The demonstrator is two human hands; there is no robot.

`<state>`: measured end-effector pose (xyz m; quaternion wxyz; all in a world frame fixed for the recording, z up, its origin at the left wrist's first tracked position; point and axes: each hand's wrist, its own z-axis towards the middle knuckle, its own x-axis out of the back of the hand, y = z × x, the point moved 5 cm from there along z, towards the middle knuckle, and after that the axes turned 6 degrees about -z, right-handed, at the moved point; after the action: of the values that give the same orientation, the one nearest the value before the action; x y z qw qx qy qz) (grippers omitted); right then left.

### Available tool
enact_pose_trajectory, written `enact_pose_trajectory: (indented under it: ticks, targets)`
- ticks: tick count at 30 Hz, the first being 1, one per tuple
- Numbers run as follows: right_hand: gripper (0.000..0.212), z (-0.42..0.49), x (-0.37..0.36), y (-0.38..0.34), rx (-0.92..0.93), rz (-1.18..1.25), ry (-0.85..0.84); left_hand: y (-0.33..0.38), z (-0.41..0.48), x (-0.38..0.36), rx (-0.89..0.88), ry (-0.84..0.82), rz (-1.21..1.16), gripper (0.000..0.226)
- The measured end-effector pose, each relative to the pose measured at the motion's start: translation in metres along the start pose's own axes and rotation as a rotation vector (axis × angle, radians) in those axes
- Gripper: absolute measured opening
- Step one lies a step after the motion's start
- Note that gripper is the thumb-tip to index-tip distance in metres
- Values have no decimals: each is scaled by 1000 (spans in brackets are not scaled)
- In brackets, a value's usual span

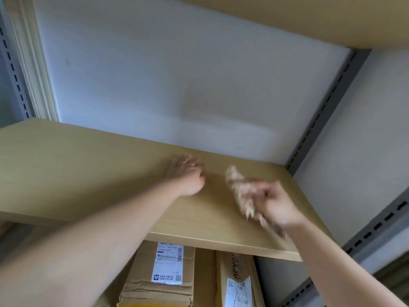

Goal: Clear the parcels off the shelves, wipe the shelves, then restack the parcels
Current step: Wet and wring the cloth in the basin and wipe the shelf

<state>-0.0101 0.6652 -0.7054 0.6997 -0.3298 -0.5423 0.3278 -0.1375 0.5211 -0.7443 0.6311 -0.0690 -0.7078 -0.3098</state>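
both arms reach up and fwd over the middle wooden shelf (pixel 88 156), forearms bare. left hand (pixel 187 176) lies palm down on the shelf board near its back edge, fingers fairly straight and spread a little, pointing toward the white back wall (pixel 177 74); it holds nothing. right hand (pixel 276 202) is raised just over the shelf's right part, wrist bent, fingers curled round a crumpled beige cloth (pixel 241 191); the cloth sticks out ahead of the fingers toward the back and trails under the hand toward the front edge. motion blur, so can't tell if the cloth touches the board. the two hands are near each other but apart. shelf surface around them carries no parcels. parcels sit on the shelf below: a cardboard box w/ a white shipping label (pixel 163 275) under the front edge, and just to its right a narrower box (pixel 236 280) w/ a label too. another wooden shelf (pixel 287 16) above, grey slotted upright (pixel 327 109) at right.
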Motion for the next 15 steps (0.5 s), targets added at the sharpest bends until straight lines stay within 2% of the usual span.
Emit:
enact_pose_trajectory:
  ticks: [2,4,5,7,9,12,15]
  targets:
    - [28,37,35,28,-161,-63,281,11,6,-17,2,-4,43,48]
    - [19,73,61,64,-250,-180,385,12,12,-25,10,16,91,50]
    - [23,86,70,84,-292,-283,384,11,12,-26,10,16,100,50]
    - [34,105,79,114,-343,-441,331,10,12,-27,13,25,99,50]
    - [33,117,77,123,-350,-541,240,10,11,-26,17,32,102,50]
    - [26,129,58,110,-274,-562,86,10,11,-27,20,23,95,50]
    - [23,120,31,82,-121,-464,-44,8,12,-26,33,17,70,51]
